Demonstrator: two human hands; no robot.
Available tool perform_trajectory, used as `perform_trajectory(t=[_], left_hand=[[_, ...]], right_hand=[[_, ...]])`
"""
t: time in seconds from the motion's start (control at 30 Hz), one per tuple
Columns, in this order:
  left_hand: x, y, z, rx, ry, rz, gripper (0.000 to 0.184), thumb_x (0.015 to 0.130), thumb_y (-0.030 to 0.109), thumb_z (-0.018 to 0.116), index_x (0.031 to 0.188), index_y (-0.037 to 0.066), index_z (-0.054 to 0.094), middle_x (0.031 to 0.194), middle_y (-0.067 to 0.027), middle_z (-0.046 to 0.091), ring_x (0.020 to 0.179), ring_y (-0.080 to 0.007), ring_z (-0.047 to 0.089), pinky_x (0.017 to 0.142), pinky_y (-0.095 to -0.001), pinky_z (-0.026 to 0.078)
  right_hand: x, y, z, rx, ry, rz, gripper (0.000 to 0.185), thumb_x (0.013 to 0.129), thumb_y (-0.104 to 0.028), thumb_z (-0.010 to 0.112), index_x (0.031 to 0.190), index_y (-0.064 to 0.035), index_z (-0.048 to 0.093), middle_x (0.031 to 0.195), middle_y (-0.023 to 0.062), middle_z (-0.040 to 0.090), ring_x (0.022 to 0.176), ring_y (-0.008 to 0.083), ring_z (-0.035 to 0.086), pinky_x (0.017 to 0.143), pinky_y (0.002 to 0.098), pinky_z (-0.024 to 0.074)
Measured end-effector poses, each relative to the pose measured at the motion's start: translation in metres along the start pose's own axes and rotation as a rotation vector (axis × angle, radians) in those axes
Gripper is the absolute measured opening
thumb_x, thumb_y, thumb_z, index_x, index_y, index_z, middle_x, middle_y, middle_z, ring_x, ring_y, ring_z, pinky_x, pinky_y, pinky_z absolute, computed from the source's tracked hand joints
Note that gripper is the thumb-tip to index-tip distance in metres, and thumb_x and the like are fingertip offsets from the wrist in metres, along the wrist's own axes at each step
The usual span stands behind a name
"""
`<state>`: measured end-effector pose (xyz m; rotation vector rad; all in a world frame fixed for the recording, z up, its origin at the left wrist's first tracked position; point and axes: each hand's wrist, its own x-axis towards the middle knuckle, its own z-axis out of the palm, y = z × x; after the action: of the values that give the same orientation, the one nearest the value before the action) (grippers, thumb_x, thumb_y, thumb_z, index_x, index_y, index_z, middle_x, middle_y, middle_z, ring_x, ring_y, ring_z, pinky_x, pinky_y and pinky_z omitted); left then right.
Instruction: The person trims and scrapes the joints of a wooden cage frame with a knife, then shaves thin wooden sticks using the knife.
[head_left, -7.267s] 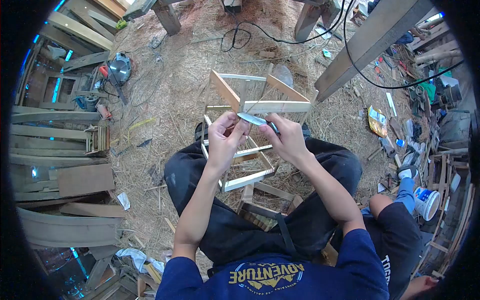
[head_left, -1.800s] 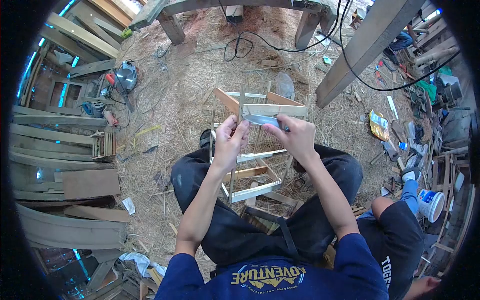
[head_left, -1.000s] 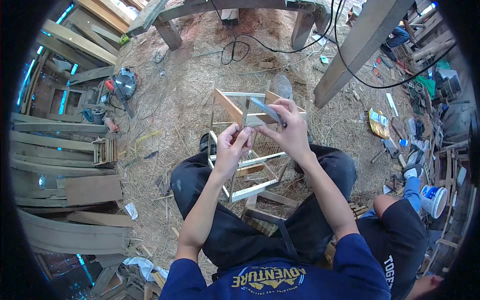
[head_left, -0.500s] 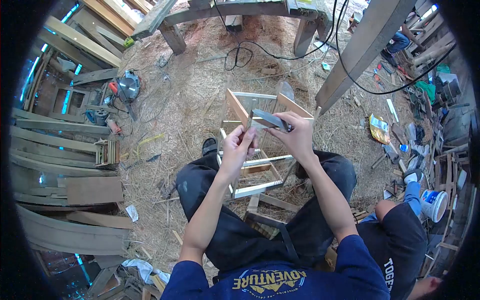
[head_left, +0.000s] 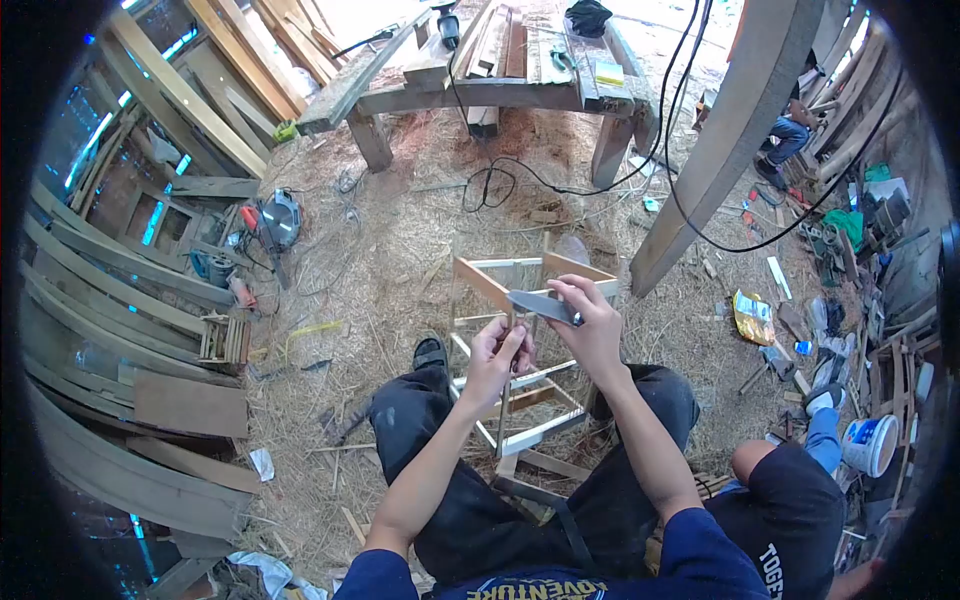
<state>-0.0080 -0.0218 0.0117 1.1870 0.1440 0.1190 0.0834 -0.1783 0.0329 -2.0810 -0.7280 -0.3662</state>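
My right hand [head_left: 588,325] is closed around a knife [head_left: 540,304] with a broad grey blade, its tip pointing left. My left hand [head_left: 500,350] pinches a thin wooden stick [head_left: 505,405], which runs downward from the fingers. The blade's tip is close above the left fingertips; whether it touches the stick I cannot tell. Beneath both hands, between my knees, stands a light wooden frame [head_left: 535,438] of slats and thin posts. A brown board [head_left: 482,281] forms part of its upper left side, partly behind the hands.
Ahead is a wooden workbench [head_left: 470,97] with planks on it. A slanted post [head_left: 715,140] and black cable [head_left: 690,205] stand at right. A circular saw [head_left: 278,220] lies at left. Another person [head_left: 790,510] sits close at my right, near a white bucket [head_left: 870,445].
The view has tilted upward, showing more of the workbench. My left hand has shifted lower relative to the knife, and the stick now shows below it. Both hands keep their holds.
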Motion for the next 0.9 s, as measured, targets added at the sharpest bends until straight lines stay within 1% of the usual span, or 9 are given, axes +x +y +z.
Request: perform_trajectory(t=[0.1, 0.13, 0.23, 0.27, 0.4, 0.63, 0.73, 0.77, 0.9], left_hand=[[0.001, -0.002, 0.004, 0.005, 0.041, 0.019, 0.013, 0.104, 0.017, 0.054, 0.102, 0.005, 0.058, 0.08, -0.0012, 0.059, 0.058, -0.0045, 0.049, 0.051, -0.0199, 0.039], [0.001, -0.001, 0.003, 0.021, 0.064, 0.025, 0.012, 0.104, 0.017, 0.054, 0.102, 0.005, 0.058, 0.079, -0.0008, 0.059, 0.057, -0.004, 0.048, 0.051, -0.0198, 0.038], [0.003, -0.003, 0.001, 0.019, 0.12, 0.038, 0.01, 0.104, 0.014, 0.054, 0.101, 0.005, 0.058, 0.08, -0.0004, 0.059, 0.058, -0.003, 0.046, 0.05, -0.0196, 0.035], [0.005, -0.005, -0.001, 0.012, 0.129, 0.057, 0.011, 0.104, 0.014, 0.055, 0.101, 0.004, 0.058, 0.08, -0.0008, 0.059, 0.057, -0.0033, 0.046, 0.05, -0.02, 0.035], [0.007, -0.011, -0.008, -0.058, 0.154, 0.084, 0.01, 0.102, 0.01, 0.058, 0.104, 0.001, 0.058, 0.082, -0.0033, 0.062, 0.06, -0.0043, 0.046, 0.052, -0.0208, 0.036], [0.009, -0.009, -0.017, -0.113, 0.116, 0.043, 0.009, 0.101, 0.008, 0.058, 0.106, 0.0, 0.058, 0.083, -0.0047, 0.063, 0.062, -0.0041, 0.047, 0.053, -0.0207, 0.037], [0.007, -0.009, -0.017, -0.041, 0.073, 0.049, 0.01, 0.102, 0.007, 0.056, 0.107, 0.0, 0.059, 0.084, -0.005, 0.064, 0.063, -0.0033, 0.047, 0.054, -0.02, 0.037], [0.006, -0.008, -0.016, -0.001, 0.058, 0.059, 0.01, 0.102, 0.006, 0.056, 0.107, 0.0, 0.06, 0.085, -0.005, 0.064, 0.063, -0.003, 0.048, 0.054, -0.0197, 0.037], [0.002, -0.004, -0.015, -0.087, 0.024, 0.026, 0.01, 0.1, 0.004, 0.056, 0.108, 0.0, 0.061, 0.085, -0.0048, 0.065, 0.063, -0.0022, 0.049, 0.053, -0.0189, 0.036]], right_hand=[[-0.003, -0.012, -0.002, -0.091, -0.036, 0.044, 0.048, 0.078, -0.028, 0.083, 0.123, -0.0165, 0.067, 0.111, 0.0076, 0.065, 0.086, 0.0255, 0.072, 0.073, 0.036, 0.0585], [-0.005, -0.013, 0.001, -0.028, -0.023, 0.003, 0.046, 0.082, -0.039, 0.079, 0.119, -0.0141, 0.066, 0.108, 0.0098, 0.064, 0.082, 0.0281, 0.071, 0.07, 0.0382, 0.0577], [-0.013, -0.011, 0.008, 0.001, -0.136, -0.021, 0.043, 0.087, -0.042, 0.074, 0.114, -0.0104, 0.063, 0.107, 0.0113, 0.064, 0.08, 0.0297, 0.071, 0.068, 0.04, 0.0565], [-0.015, -0.01, 0.012, 0.033, -0.146, -0.048, 0.042, 0.089, -0.045, 0.07, 0.109, -0.0088, 0.061, 0.102, 0.0126, 0.067, 0.079, 0.0308, 0.071, 0.067, 0.0409, 0.0553], [-0.019, -0.004, 0.016, 0.009, -0.192, -0.08, 0.042, 0.09, -0.043, 0.07, 0.109, -0.0066, 0.062, 0.09, 0.0123, 0.07, 0.075, 0.0301, 0.071, 0.065, 0.0402, 0.0545], [-0.016, -0.008, 0.011, 0.065, -0.205, -0.059, 0.039, 0.088, -0.041, 0.073, 0.102, -0.0053, 0.067, 0.091, 0.0138, 0.072, 0.075, 0.0306, 0.071, 0.066, 0.0396, 0.0552], [-0.015, -0.008, 0.011, 0.069, -0.201, -0.05, 0.036, 0.086, -0.034, 0.077, 0.105, -0.0042, 0.067, 0.09, 0.0141, 0.071, 0.075, 0.0291, 0.071, 0.067, 0.0366, 0.0554], [-0.014, -0.009, 0.011, 0.076, -0.2, -0.052, 0.036, 0.086, -0.033, 0.077, 0.104, -0.0038, 0.068, 0.091, 0.0142, 0.072, 0.075, 0.0292, 0.071, 0.068, 0.0366, 0.0555], [-0.013, -0.004, 0.011, 0.088, -0.172, -0.093, 0.036, 0.086, -0.032, 0.077, 0.103, -0.0024, 0.068, 0.091, 0.0148, 0.072, 0.076, 0.0295, 0.071, 0.068, 0.0363, 0.0556]])
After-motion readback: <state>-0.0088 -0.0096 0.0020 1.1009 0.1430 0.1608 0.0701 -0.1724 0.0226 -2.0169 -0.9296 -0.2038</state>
